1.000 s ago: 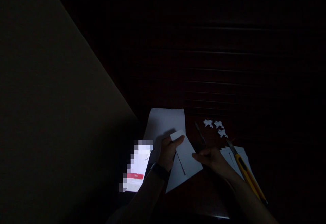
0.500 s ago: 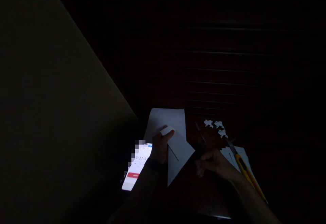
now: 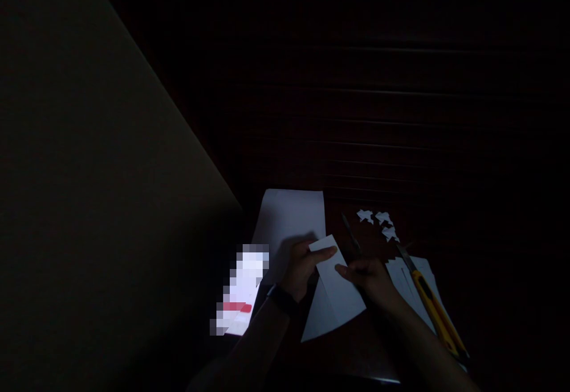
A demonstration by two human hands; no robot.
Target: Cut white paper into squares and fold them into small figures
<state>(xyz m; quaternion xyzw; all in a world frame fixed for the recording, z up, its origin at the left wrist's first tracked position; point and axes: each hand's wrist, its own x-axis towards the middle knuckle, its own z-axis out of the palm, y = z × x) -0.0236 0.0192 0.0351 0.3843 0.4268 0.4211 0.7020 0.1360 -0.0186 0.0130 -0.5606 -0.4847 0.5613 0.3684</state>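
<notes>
The scene is very dark. My left hand (image 3: 301, 268), with a dark band on its wrist, pinches the top corner of a folded white paper sheet (image 3: 335, 294). My right hand (image 3: 367, 282) grips the same sheet at its right edge, fingers curled on it. The sheet lies tilted over the dark table (image 3: 356, 344) just in front of me.
A larger white sheet (image 3: 291, 214) lies behind my hands. A lit phone (image 3: 240, 294) rests at the left. A dark pen (image 3: 350, 233), three small white paper cut-outs (image 3: 377, 221), a yellow utility knife (image 3: 431, 303) and more paper (image 3: 407, 276) lie to the right.
The folded sheet has swung back right and down after being lifted toward the left. My right hand, off the paper half a second ago, is on its right edge again.
</notes>
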